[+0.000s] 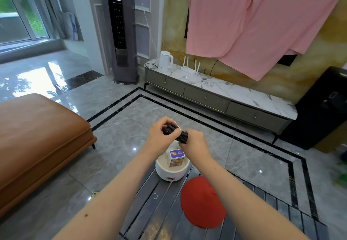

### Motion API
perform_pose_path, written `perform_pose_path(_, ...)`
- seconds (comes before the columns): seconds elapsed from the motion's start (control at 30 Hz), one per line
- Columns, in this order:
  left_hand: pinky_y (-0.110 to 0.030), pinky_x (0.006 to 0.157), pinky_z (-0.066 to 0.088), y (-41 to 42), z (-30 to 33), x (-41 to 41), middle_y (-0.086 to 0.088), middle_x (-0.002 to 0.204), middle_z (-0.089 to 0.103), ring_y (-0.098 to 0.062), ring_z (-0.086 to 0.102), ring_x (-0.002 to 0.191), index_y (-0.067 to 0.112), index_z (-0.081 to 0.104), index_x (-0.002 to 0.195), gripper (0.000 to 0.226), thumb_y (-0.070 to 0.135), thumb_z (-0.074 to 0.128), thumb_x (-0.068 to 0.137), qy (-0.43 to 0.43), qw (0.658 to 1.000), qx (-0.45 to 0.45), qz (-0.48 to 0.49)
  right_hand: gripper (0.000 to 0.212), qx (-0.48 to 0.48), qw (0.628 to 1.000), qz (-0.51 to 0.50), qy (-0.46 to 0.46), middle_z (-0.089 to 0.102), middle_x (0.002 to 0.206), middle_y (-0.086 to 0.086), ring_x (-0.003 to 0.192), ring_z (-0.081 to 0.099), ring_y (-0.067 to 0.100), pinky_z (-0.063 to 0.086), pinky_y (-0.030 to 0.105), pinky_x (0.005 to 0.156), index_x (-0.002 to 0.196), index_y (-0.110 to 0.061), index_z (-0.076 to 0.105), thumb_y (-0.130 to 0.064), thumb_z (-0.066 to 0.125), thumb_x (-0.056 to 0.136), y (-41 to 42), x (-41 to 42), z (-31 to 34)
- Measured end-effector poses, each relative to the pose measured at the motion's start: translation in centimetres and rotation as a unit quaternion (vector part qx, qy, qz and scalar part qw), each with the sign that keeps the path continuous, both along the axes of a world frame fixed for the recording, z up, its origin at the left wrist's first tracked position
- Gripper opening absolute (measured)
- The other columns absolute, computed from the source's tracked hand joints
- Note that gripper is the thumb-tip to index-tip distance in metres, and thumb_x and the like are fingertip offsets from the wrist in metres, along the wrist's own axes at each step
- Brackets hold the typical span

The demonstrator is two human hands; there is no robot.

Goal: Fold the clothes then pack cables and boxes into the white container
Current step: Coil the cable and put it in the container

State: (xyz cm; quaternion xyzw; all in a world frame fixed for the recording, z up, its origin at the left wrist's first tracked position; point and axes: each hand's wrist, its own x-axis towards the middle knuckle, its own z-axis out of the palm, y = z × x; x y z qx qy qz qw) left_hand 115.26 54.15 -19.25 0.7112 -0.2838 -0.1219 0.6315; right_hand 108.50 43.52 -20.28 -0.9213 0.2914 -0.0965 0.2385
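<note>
- A living room with glossy grey marble floor tiles edged in black; in the foreground a dark slatted tabletop (150,219) carries the task's things.
- The left hand (159,134) has its fingers (167,122) curled round one end of a coiled black cable bundle (175,133), held in the air above the tabletop's far end.
- The right hand (195,140) grips the bundle's other end, its fingers wrapped beneath it; a thin white tie crosses the bundle between the two hands.
- Directly below the hands the white container (171,170) stands at the far end of the tabletop, with a small colourful box (176,157) upright inside it.
- A folded red cloth (202,202) lies on the tabletop, nearer than the container and to its right.
- A brown leather ottoman (41,140) sits on the floor to the left.
- Against the far wall stands a low marble-topped TV cabinet (225,97) with a white kettle (166,61) and a white router (190,68) on it.
- A tall grey tower air conditioner (122,29) stands left of the cabinet.
- A pink garment (259,20) hangs across the upper right.
</note>
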Motion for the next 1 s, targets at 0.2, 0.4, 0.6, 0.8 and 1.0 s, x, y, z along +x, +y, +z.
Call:
perform_pose_path(0.2,-0.017,0.068,0.051,-0.2,-0.7,-0.6,-0.002,0.085,0.063,-0.008,0.059,0.074,0.016,0.06,0.082,0.014,0.007,0.07,0.079,0.071,0.996,-0.046,0.001,0.011,0.017,1.0,0.002,-0.006,0.065,0.086,0.017,0.075,0.06,0.031,0.041,0.031,0.059,0.089,-0.002,0.06,-0.01,0.057,0.081,-0.3,0.0,-0.5)
perform_pose_path(0.4,-0.01,0.055,0.048,-1.1,-1.2,-0.8,0.006,0.073,0.058,-0.001,0.055,0.063,0.021,0.056,0.078,0.021,0.007,0.068,0.068,0.126,0.986,-0.093,0.056,0.006,0.04,0.999,0.004,0.008,0.054,0.066,0.006,0.064,0.05,0.022,0.03,0.022,0.045,0.075,-0.01,0.055,-0.012,0.056,0.08,0.1,1.0,-0.8)
perform_pose_path(0.6,-0.024,0.066,0.053,-1.4,-2.5,-0.3,-0.001,0.084,0.056,-0.016,0.056,0.075,0.021,0.053,0.085,0.027,0.012,0.073,0.068,0.18,0.979,-0.07,0.06,0.008,0.029,0.997,0.055,0.052,0.07,0.086,0.014,0.081,0.063,0.026,0.036,0.021,0.057,0.084,-0.01,0.064,-0.017,0.063,0.081,-0.6,0.7,-1.0)
perform_pose_path(0.8,-0.031,0.07,0.054,-2.1,-4.4,0.8,-0.007,0.088,0.058,-0.02,0.061,0.079,0.018,0.053,0.083,0.024,0.011,0.075,0.075,0.254,0.965,-0.049,0.052,0.031,0.091,0.992,0.066,0.063,0.066,0.093,0.012,0.079,0.061,0.021,0.042,0.019,0.059,0.099,-0.007,0.06,-0.018,0.074,0.074,-1.4,0.3,-2.3)
perform_pose_path(1.0,-0.019,0.052,0.053,-3.0,-8.0,1.5,-0.008,0.089,0.058,-0.013,0.06,0.07,0.008,0.051,0.096,0.034,0.016,0.078,0.076,0.322,0.94,-0.007,0.108,0.031,0.238,0.971,0.01,0.038,0.058,0.076,0.004,0.052,0.054,0.008,0.04,0.011,0.04,0.091,-0.011,0.043,-0.009,0.07,0.078,-2.0,0.0,-5.2)
